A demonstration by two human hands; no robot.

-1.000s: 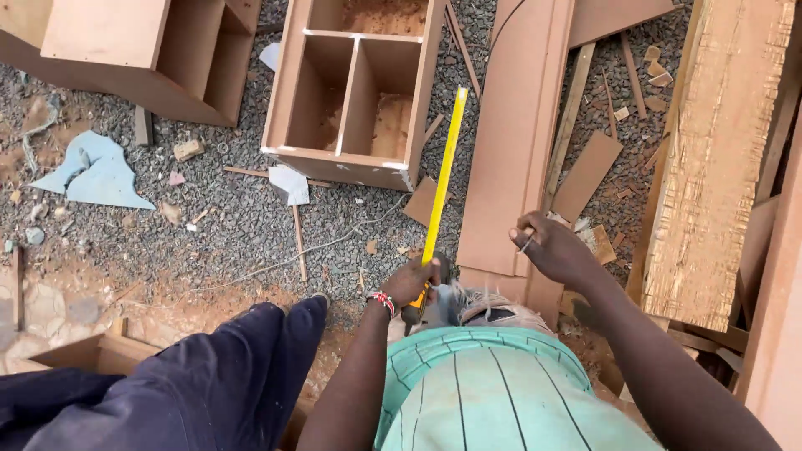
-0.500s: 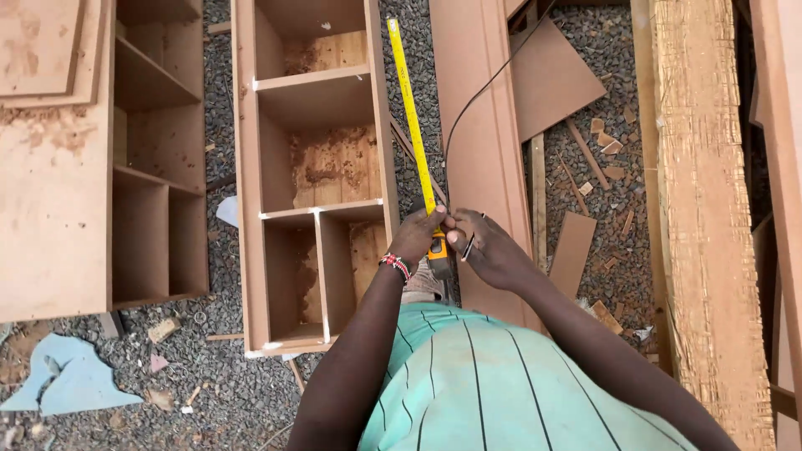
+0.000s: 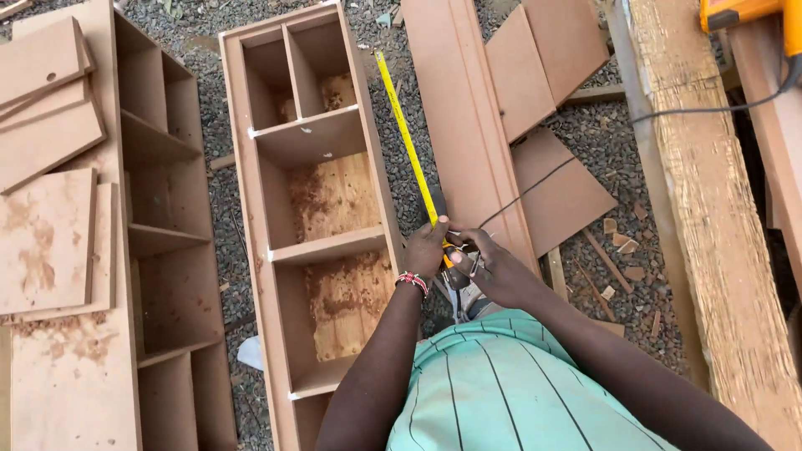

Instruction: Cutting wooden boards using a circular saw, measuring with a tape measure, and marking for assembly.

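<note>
My left hand point(image 3: 428, 247) and my right hand point(image 3: 489, 263) meet around the case of a yellow tape measure point(image 3: 406, 138). Its blade runs up and away from my hands along the right wall of a long brown shelf unit point(image 3: 246, 159) lying open on the gravel. The case itself is mostly hidden between my fingers. A beaded bracelet sits on my left wrist. A long moulded board point(image 3: 459, 108) lies just right of the blade.
A second shelf unit point(image 3: 154, 250) with loose panels point(image 3: 46, 242) lies at left. Offcut boards point(image 3: 555, 196) and scraps rest on gravel at right. A rough timber plank point(image 3: 710, 217) runs down the right side, with an orange power tool point(image 3: 748, 12) and its black cable point(image 3: 710, 108).
The view has swung from the gravel and small boxes to the long shelf unit. My hands stay together on the tape, whose blade now lies along the unit's right wall.
</note>
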